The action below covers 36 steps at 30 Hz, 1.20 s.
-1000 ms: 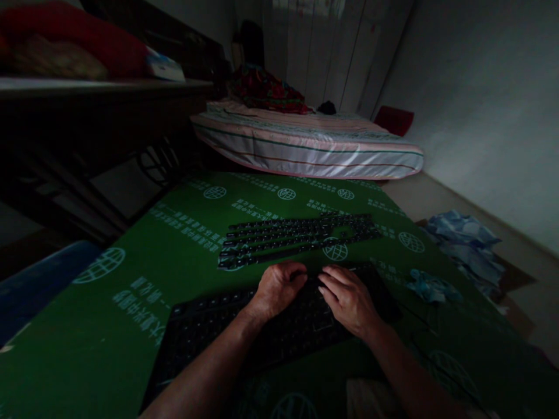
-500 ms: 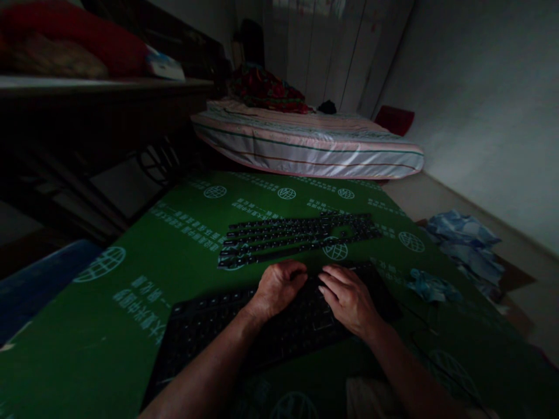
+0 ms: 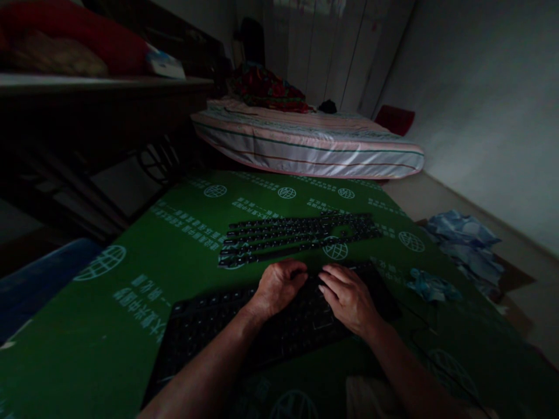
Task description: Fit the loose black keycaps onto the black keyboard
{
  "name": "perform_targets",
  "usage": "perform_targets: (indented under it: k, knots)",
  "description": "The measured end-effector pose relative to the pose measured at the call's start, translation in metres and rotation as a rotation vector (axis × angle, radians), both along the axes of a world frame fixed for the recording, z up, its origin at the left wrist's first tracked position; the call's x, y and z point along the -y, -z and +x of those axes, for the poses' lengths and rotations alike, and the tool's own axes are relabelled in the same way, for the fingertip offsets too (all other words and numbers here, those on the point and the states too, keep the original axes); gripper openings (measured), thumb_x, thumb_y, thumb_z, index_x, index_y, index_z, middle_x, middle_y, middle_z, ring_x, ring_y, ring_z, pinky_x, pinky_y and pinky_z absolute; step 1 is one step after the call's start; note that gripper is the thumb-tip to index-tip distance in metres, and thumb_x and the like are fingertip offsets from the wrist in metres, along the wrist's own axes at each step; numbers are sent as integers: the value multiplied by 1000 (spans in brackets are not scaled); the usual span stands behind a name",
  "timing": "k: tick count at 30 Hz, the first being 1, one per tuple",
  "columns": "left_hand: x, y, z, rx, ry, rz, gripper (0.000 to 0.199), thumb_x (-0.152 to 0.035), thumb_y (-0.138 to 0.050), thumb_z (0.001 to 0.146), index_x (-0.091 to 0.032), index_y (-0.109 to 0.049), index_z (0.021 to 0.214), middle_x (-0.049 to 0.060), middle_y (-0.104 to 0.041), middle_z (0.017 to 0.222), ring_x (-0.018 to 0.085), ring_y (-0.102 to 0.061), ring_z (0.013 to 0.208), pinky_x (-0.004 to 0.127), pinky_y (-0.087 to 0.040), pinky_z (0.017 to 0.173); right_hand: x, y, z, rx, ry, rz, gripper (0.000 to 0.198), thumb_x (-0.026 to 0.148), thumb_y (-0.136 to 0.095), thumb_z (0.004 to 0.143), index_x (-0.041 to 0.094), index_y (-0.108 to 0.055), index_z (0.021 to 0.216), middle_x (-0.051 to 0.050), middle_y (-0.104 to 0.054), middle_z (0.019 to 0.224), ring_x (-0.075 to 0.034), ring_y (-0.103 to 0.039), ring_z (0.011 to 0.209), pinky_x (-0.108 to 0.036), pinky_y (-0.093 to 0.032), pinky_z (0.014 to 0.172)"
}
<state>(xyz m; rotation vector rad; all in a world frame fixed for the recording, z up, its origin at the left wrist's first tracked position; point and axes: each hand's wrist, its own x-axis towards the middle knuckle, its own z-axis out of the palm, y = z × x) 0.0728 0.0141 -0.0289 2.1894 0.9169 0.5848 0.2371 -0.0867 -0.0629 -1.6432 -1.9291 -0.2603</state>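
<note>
A black keyboard (image 3: 209, 326) lies at an angle on a green mat (image 3: 131, 262) printed with pale globes and text. Both my hands rest on its far right part. My left hand (image 3: 279, 288) is curled, its fingertips tucked down at the keyboard's upper edge; the dim light hides whether anything is in them. My right hand (image 3: 349, 299) lies beside it, fingers stretched out and touching the keys, holding nothing I can see. Just beyond the keyboard, several rows of loose black keycaps (image 3: 297, 233) are laid out on the mat.
A crumpled blue cloth (image 3: 430, 286) lies on the mat to the right, with a larger blue pile (image 3: 467, 241) on the floor past it. A striped mattress (image 3: 305, 145) lies behind. A dark table (image 3: 109, 87) stands at left, and a blue object (image 3: 39, 279) lies below it.
</note>
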Motion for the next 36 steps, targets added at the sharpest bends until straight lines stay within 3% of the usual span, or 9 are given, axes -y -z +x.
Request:
perform_targets:
  k: [36]
  knots:
    - [-1,3,-1,-20,9,8,18,-21,-54,78,-21,-69,87,1,-71,88,17,-64,82,26,-47,77,0,1,-1,15,2,-15,24,21,-49,87,20,-65,105,-9,-65,110,-22,-59,103,-39,-51,91]
